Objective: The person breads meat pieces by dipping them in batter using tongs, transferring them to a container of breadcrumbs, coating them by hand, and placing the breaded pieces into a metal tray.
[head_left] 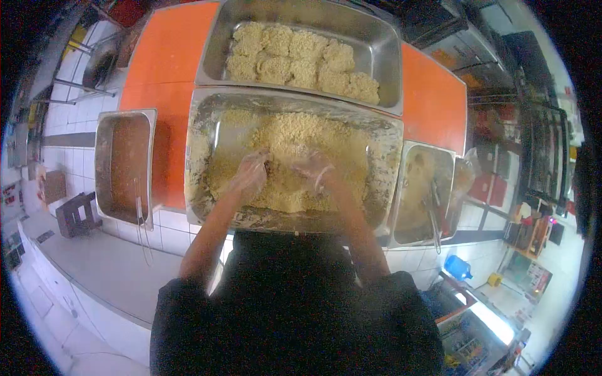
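My left hand [253,170], in what looks like a clear glove, is in the breading crumbs [301,128] of a large metal pan [199,135]. Its fingers reach forward, partly blurred. Opposite it, my right hand [315,169] is similarly covered, with fingers stretched inward low over the crumbs. A pale heap of crumbs rises just beyond both hands; whether a piece lies under it, I cannot tell. Behind, a second metal pan [382,59] holds several crumb-coated pieces [301,59] set close together in rows.
On the left, a narrow metal pan [153,135] contains brownish liquid, with a wire-handled utensil [141,210] at its edge. A smaller pan [407,188] on the right holds pale batter or flour and metal tongs [433,216]. Orange boards [166,56] flank the pans.
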### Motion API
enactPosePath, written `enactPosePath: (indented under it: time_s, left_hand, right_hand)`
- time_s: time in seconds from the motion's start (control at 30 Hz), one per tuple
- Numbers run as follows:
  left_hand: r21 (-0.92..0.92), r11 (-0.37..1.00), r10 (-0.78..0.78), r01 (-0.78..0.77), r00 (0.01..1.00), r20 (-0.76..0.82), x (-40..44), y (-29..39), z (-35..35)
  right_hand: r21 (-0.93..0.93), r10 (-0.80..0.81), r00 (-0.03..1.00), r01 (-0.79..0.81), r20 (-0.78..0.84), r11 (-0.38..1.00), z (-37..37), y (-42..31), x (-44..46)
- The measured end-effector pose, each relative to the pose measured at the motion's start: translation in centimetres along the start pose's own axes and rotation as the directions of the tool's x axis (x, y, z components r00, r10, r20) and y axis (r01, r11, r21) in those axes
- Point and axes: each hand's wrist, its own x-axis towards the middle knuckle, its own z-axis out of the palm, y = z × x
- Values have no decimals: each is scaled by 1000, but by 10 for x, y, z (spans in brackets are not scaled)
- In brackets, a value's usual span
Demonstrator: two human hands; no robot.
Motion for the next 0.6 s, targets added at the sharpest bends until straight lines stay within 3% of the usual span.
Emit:
enactPosePath:
  time_s: [0.03, 0.1, 0.13, 0.2, 0.27, 0.3, 0.33, 0.37, 0.4, 0.47, 0.5, 0.57, 0.6]
  left_hand:
    - [-72, 983, 164, -168, 985, -60, -5, -12, 2]
    - [-130, 933, 318, -335, 939, -133, -2, -24, -1]
    - [-48, 994, 92, -94, 995, -43, 3, -20, -4]
    - [56, 987, -150, 148, 988, 27, 6, -14, -6]
    - [191, 953, -235, 235, 972, -23, 3, 11, -7]
    - [234, 936, -262, 264, 964, -42, 3, 12, -7]
    - [533, 835, 229, -138, 967, -108, 5, -11, -11]
    - [655, 689, 459, -310, 886, -64, 5, -12, -12]
    - [773, 484, 661, -410, 751, -16, 4, -13, -13]
    - [598, 737, 421, -315, 906, -42, 3, -20, -15]
    - [473, 858, 253, -199, 966, -51, 5, -21, -15]
    - [287, 953, -82, 98, 994, -66, 7, -15, -13]
    - [226, 950, -206, 218, 976, -74, 7, -12, -12]
  right_hand:
    - [33, -30, 1000, 30, 6, 999, 3, -4, -3]
    - [111, -118, 993, 118, -3, 987, 12, -8, -9]
    - [132, -153, 988, 152, -6, 979, 15, -11, -11]
    - [102, -202, 979, 202, -20, 974, 18, -14, -16]
    - [-51, -310, 950, 307, -47, 950, 22, -4, -14]
    - [422, -147, 989, 128, 12, 898, 26, 1, -12]
    - [622, -87, 993, 19, 78, 783, 41, 20, 0]
    - [780, -26, 989, -97, 144, 618, 56, 39, 11]
    - [736, -213, 974, 199, -75, 647, 89, 79, 35]
    - [628, -398, 878, 470, -265, 620, 99, 101, 39]
    - [410, -468, 821, 569, -326, 713, 99, 111, 37]
    - [157, -551, 752, 632, -362, 759, 83, 102, 27]
    - [535, -300, 877, 470, -376, 702, 78, 94, 19]
